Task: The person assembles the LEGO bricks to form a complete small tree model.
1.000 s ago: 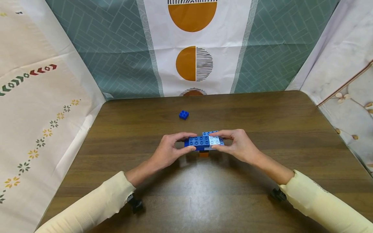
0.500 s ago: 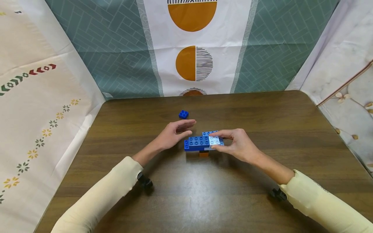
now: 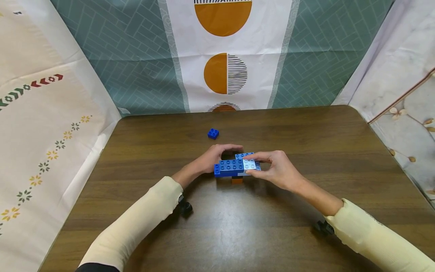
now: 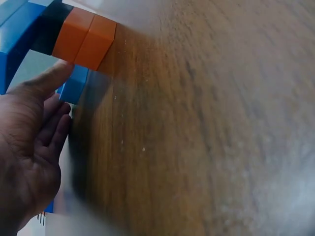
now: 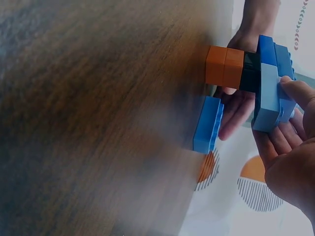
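Observation:
A toy-brick structure stands on the table: orange bricks [image 5: 224,66] at its base, a black brick [image 5: 249,71] above them, and long blue bricks [image 3: 231,165] across the top. My right hand [image 3: 280,170] pinches the pale blue brick [image 3: 249,164] at the structure's right end between thumb and fingers. Behind the structure, a separate blue brick [image 5: 206,125] lies on the table. My left hand [image 3: 215,155] reaches in behind the structure, fingers extended beside that separate brick. In the left wrist view its thumb is near the orange bricks; whether it touches anything I cannot tell.
A small dark blue brick [image 3: 213,133] sits farther back on the wooden table [image 3: 306,128]. Patterned cloths hang behind the table [image 3: 142,75] and along both sides.
My left hand let go of the structure's left end, lifted away, then moved right behind the structure. My right hand keeps its hold in the same place.

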Motion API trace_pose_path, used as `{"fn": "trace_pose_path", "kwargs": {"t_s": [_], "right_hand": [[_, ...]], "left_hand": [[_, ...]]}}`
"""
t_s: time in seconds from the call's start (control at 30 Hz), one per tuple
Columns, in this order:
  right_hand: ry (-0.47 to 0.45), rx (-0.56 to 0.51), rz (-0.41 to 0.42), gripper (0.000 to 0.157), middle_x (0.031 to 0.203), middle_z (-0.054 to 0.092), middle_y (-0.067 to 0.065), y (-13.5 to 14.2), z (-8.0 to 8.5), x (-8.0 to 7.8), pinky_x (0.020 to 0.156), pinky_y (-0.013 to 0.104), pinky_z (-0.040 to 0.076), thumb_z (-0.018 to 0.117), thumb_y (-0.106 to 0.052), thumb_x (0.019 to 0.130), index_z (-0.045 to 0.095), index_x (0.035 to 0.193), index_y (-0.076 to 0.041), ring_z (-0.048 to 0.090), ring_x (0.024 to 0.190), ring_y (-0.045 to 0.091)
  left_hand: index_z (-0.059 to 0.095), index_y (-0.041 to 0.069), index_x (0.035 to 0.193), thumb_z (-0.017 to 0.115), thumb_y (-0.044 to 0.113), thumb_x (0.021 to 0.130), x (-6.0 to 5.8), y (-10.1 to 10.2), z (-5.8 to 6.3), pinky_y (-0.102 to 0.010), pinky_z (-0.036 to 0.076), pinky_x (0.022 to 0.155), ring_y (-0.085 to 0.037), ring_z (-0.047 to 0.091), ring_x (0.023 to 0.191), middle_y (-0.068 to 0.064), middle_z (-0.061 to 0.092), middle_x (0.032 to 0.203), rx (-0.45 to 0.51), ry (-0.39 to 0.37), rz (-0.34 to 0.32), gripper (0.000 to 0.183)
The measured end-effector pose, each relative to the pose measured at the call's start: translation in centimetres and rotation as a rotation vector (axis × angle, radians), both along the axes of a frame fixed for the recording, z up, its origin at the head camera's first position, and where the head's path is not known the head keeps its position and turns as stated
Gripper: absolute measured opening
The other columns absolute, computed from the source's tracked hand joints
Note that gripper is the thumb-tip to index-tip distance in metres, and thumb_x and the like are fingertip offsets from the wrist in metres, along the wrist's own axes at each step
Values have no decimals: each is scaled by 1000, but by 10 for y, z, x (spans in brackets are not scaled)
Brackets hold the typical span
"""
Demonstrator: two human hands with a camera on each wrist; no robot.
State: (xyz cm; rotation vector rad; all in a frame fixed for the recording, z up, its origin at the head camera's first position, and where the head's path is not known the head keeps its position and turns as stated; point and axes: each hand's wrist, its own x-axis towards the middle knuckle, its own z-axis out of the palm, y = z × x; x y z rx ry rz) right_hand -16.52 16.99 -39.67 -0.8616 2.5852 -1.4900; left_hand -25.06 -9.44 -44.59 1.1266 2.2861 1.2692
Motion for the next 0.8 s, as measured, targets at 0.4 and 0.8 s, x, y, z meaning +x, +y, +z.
{"fn": "trace_pose_path", "kwargs": {"t_s": [0.4,0.8], "right_hand": [[4,2,4,36,121,77,7,0,1,1,94,49,60,88,-10,89,79,124,-9,72,106,21],[-13,12,-5,37,123,77,9,0,0,1,97,55,59,88,-10,90,79,125,-7,72,109,26]], "left_hand": [[65,7,143,82,10,95,-3,3,-4,-36,48,113,-19,63,131,-7,68,141,-4,-6,68,52],[69,12,141,77,16,100,-3,-8,8,-34,56,104,-18,70,119,-4,70,139,-4,29,187,42]]}}
